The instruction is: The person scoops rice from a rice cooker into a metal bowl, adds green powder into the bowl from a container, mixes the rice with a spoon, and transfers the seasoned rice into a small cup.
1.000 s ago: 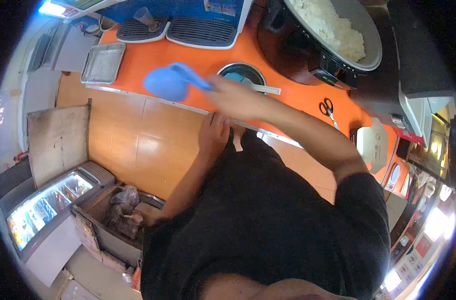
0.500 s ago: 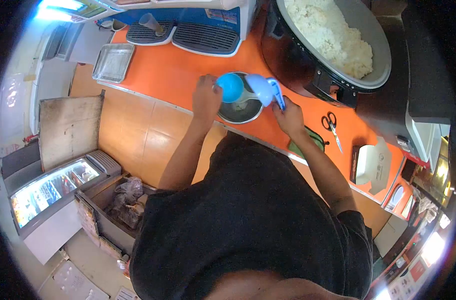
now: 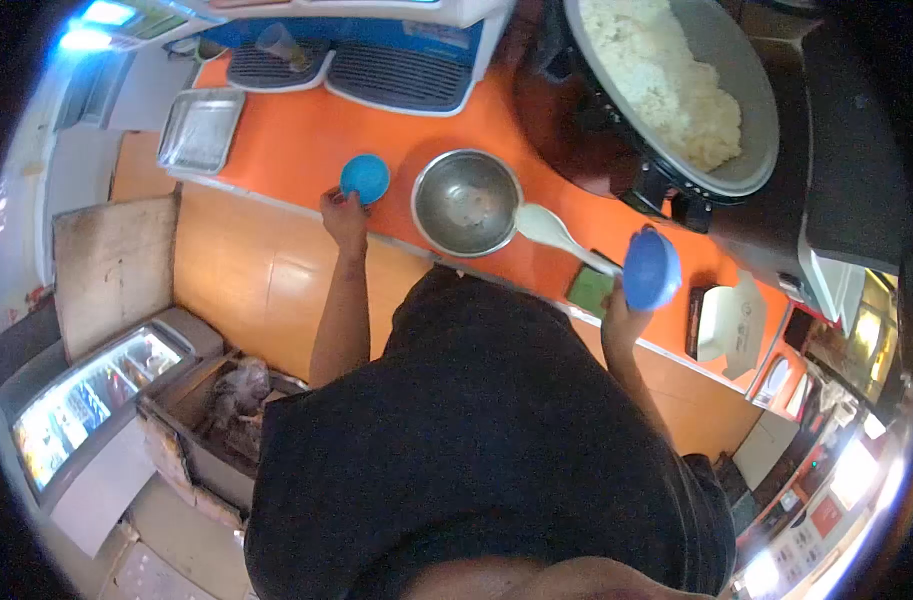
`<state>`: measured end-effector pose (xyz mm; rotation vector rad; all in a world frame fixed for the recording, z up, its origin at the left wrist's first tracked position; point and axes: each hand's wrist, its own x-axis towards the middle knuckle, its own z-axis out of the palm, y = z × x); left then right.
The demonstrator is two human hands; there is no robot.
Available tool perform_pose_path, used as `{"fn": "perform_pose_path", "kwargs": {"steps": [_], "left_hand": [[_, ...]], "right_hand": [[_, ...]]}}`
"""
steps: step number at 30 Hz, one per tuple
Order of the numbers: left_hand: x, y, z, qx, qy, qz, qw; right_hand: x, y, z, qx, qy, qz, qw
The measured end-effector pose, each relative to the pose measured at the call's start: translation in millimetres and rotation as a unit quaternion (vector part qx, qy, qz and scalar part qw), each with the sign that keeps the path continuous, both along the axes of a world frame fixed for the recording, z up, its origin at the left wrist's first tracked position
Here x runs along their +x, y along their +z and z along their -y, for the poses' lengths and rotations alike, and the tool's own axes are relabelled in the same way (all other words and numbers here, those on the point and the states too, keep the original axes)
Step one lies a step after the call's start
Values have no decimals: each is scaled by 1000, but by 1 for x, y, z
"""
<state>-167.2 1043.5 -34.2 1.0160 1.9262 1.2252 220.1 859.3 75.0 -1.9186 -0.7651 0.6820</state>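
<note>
My left hand (image 3: 345, 220) pinches a small turquoise bowl (image 3: 365, 178) over the front edge of the orange counter. Right of it a round metal bowl (image 3: 467, 203) rests on the counter, with a little residue inside. My right hand (image 3: 624, 318) is closed on a blue scoop (image 3: 652, 269), which hides part of the fingers. A white rice paddle (image 3: 556, 236) lies between the metal bowl and the scoop, its handle end near my right hand. A green cloth (image 3: 588, 291) lies just left of my right hand.
A large cooker (image 3: 766, 130) full of white rice stands at the back right. An open paper box (image 3: 718, 322) is at the right. A metal tray (image 3: 202, 130) sits far left, near drip trays (image 3: 400, 78) and a tilted plastic cup (image 3: 279, 44).
My hands have moved apart, the turquoise bowl going left and the blue scoop going right. The white paddle now lies beside the metal bowl instead of across it.
</note>
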Motion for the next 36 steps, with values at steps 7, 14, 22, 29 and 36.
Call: {"fn": "perform_pose_path", "kwargs": {"steps": [7, 14, 22, 29, 36], "left_hand": [[44, 57, 16, 100, 35, -237, 966], [107, 94, 26, 356, -298, -149, 873], [272, 221, -7, 424, -521, -192, 715], [277, 216, -10, 385, -563, -164, 713], [274, 212, -6, 395, -540, -128, 732]], "right_hand": [[43, -52, 33, -23, -149, -89, 984], [93, 61, 24, 54, -98, 61, 992], [125, 221, -214, -260, 228, 590, 729], [176, 133, -318, -241, 396, 667, 584], [132, 152, -315, -409, 562, 511, 506]]}}
